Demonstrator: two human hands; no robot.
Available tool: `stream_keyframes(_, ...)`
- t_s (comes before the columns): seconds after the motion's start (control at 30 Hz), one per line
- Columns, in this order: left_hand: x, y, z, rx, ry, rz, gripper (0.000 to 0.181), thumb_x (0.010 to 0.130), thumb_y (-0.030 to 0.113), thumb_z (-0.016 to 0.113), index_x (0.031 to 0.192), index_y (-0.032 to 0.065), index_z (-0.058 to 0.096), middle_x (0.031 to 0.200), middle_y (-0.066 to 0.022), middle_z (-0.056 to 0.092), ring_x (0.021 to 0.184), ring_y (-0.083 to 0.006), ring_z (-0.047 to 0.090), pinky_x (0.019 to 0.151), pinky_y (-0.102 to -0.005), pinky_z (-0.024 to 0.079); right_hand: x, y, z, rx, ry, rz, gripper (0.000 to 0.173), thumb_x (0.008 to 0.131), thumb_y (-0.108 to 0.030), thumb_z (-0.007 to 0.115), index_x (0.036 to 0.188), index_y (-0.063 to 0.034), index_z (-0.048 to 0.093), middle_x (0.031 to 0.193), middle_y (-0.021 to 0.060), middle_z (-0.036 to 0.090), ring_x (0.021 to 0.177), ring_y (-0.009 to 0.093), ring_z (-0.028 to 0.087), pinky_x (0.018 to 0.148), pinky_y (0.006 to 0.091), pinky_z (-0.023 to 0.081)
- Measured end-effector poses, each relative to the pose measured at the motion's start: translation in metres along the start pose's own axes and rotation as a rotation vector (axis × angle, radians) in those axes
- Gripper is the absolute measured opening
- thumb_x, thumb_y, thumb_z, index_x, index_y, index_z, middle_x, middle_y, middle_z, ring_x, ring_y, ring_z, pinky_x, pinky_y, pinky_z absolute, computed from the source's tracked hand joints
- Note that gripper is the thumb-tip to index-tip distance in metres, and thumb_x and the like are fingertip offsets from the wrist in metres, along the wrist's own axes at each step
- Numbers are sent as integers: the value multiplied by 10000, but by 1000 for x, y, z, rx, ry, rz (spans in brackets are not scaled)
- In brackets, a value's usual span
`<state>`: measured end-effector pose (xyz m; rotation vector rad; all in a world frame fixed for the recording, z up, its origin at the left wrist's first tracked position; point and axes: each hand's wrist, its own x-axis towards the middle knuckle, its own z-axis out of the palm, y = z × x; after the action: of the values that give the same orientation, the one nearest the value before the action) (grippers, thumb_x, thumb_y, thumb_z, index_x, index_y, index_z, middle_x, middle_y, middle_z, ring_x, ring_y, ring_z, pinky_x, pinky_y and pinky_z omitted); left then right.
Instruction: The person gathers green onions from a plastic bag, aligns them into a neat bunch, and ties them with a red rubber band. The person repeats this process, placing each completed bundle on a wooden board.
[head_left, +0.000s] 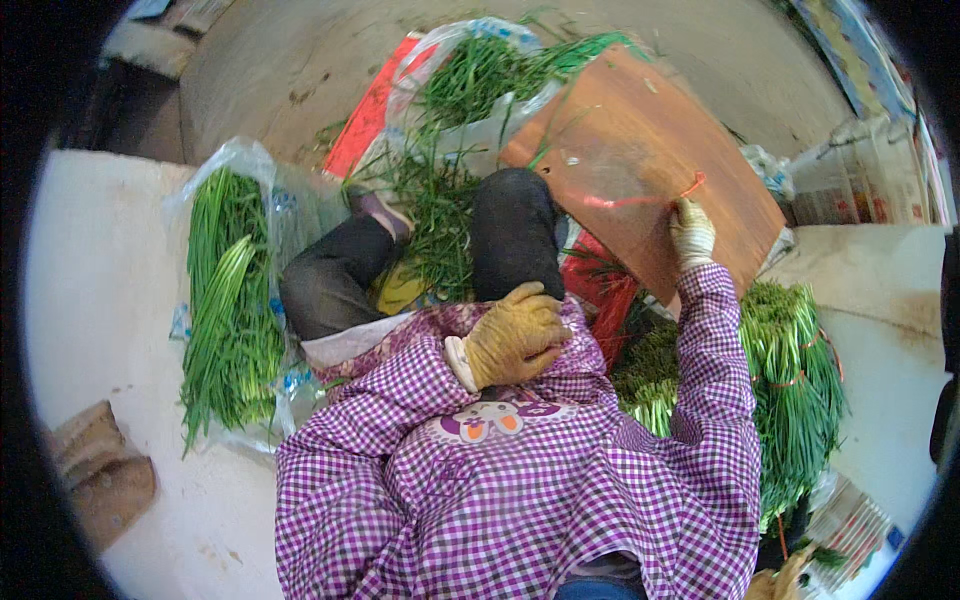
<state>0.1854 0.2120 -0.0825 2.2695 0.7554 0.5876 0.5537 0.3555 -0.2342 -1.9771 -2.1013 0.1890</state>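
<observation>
My left hand (517, 335), in a yellowish glove, rests in my lap, its fingers bent; nothing shows in it. In a paler glove, my right hand (691, 231) is at a brown wooden board (637, 142), by a red tie strand (637, 201) that lies across the board; its fingertips look pinched on the strand. Loose green stalks (442, 217) cover the ground between my legs. To my left, long green leafy stalks, like garlic chives (229, 300), lie in a clear plastic bag. Tied bundles of the same kind (799, 397) stand at my right.
Beyond my knees, an open plastic bag holds more green stalks (480, 75), beside a red sheet (375, 105). Red netting or plastic (604, 300) lies under the board's near edge. A brown object (112, 487) is at the far left, and a printed bag (847, 180) at the far right.
</observation>
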Motion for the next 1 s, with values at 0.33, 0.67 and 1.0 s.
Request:
stream_keyframes(0.33,-87,-73,-20,-519,374,-1051,254,917,227,622,954,-8,711,901,-94,716,829,-184,654,749,-321,502,36,-35,-61,-184,-190,213,297,927,-370,590,1085,-146,701,980,145,723,908,348,689,786,455,534)
stream_keyframes(0.67,-95,-31,-66,-228,664,-796,285,867,187,683,1096,20,665,1062,-162,690,968,-326,665,854,-385,513,83,-379,-41,427,-493,-476,323,915,-351,658,1074,-74,711,976,154,723,893,332,698,793,405,545)
stream_keyframes(1.0,-209,0,-133,612,796,-872,480,876,172,671,1323,41,556,1222,-170,610,1112,-386,594,953,-477,470,120,-422,115,-111,-596,-318,577,804,-353,745,1258,-40,576,1115,174,687,990,316,688,838,436,561)
